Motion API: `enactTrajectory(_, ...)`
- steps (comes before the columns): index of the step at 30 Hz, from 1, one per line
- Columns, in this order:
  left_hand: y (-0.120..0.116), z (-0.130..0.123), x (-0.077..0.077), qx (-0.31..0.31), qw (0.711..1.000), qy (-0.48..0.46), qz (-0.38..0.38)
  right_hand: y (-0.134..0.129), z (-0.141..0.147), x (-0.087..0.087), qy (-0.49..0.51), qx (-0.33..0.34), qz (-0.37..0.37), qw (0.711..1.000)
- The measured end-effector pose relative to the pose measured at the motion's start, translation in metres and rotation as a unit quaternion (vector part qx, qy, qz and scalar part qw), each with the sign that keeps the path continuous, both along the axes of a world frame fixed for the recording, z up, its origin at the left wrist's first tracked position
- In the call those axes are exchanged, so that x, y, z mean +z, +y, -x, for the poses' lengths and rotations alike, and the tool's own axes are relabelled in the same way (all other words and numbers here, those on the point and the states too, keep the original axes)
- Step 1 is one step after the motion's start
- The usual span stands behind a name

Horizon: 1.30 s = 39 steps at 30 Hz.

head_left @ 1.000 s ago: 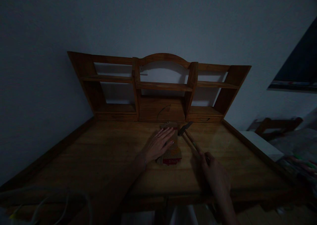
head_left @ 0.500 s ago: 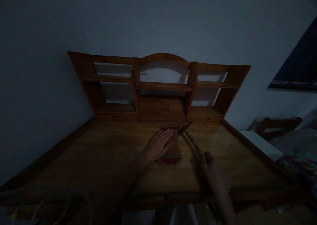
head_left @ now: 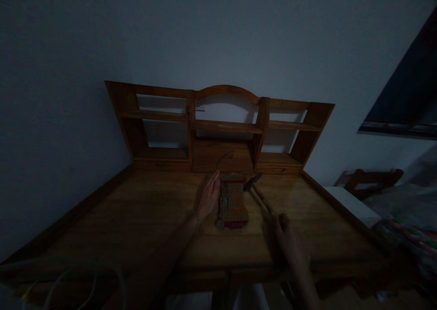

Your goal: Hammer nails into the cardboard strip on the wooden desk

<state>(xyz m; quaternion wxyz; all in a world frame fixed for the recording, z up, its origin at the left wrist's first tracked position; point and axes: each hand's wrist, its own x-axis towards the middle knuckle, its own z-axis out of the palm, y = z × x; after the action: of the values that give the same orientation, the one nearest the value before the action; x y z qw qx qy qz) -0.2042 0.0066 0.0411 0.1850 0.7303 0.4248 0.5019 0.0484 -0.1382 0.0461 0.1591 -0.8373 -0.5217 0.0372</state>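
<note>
A worn brown piece of cardboard (head_left: 235,201) with red bands at its far and near ends lies on the wooden desk (head_left: 136,214). My left hand (head_left: 209,196) is at its left edge, fingers stretched out and palm turned toward it; whether it touches the cardboard I cannot tell. My right hand (head_left: 287,232) is wrapped round the wooden handle of a hammer (head_left: 262,197). The dark hammer head is just right of the cardboard's far end, close above or on the desktop. Dim light hides finer detail.
A wooden shelf unit (head_left: 223,127) with several compartments stands along the desk's back edge. Raised wooden rims border the desk's sides. To the right are a white surface (head_left: 353,205) and a wooden chair back (head_left: 373,179). Pale cables (head_left: 92,282) hang at the lower left.
My left hand has come off the top of the cardboard and moved left to its edge, uncovering the surface. My right hand still holds the hammer in about the same place. The view has shifted slightly.
</note>
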Motion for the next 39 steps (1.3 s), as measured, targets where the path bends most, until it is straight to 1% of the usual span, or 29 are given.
enactTrajectory(2,0.009,0.004,-0.009,0.031,0.998,-0.047,0.027,-0.002,0.003,0.0,-0.016,-0.001,-0.005,1.0)
enactTrajectory(4,0.017,0.007,-0.017,0.058,0.995,-0.066,0.044,-0.005,0.007,-0.001,-0.038,-0.004,-0.012,0.999)
enactTrajectory(6,0.022,0.009,-0.022,0.064,0.995,-0.052,0.049,-0.009,0.011,-0.002,-0.058,0.004,-0.025,0.998)
enactTrajectory(8,0.025,0.01,-0.025,0.055,0.997,-0.024,0.044,-0.012,0.015,-0.004,-0.068,0.022,-0.038,0.997)
enactTrajectory(10,0.024,0.009,-0.026,0.044,0.998,-0.003,0.032,-0.014,0.018,-0.005,-0.073,0.038,-0.047,0.995)
enactTrajectory(13,0.021,0.007,-0.024,0.041,0.999,0.002,0.023,-0.013,0.019,-0.005,-0.074,0.048,-0.05,0.995)
enactTrajectory(19,0.02,0.008,-0.025,0.043,0.999,0.014,0.02,-0.008,0.018,-0.002,-0.076,0.032,-0.033,0.996)
enactTrajectory(25,0.018,0.009,-0.024,0.047,0.998,0.023,0.028,-0.005,0.022,-0.004,-0.093,0.023,-0.039,0.995)
enactTrajectory(29,0.015,0.01,-0.021,0.042,0.999,0.031,0.011,0.006,0.011,0.001,-0.024,0.013,0.019,0.999)
enactTrajectory(31,0.014,0.009,-0.02,0.043,0.999,0.026,0.017,0.012,0.004,0.003,-0.002,0.013,0.042,0.999)
enactTrajectory(35,0.014,0.008,-0.02,0.04,0.999,0.01,0.03,0.018,-0.002,0.007,-0.013,0.017,0.046,0.999)
enactTrajectory(39,0.014,0.007,-0.02,0.033,0.999,0.005,0.023,0.013,0.006,0.006,-0.044,0.017,0.027,0.999)
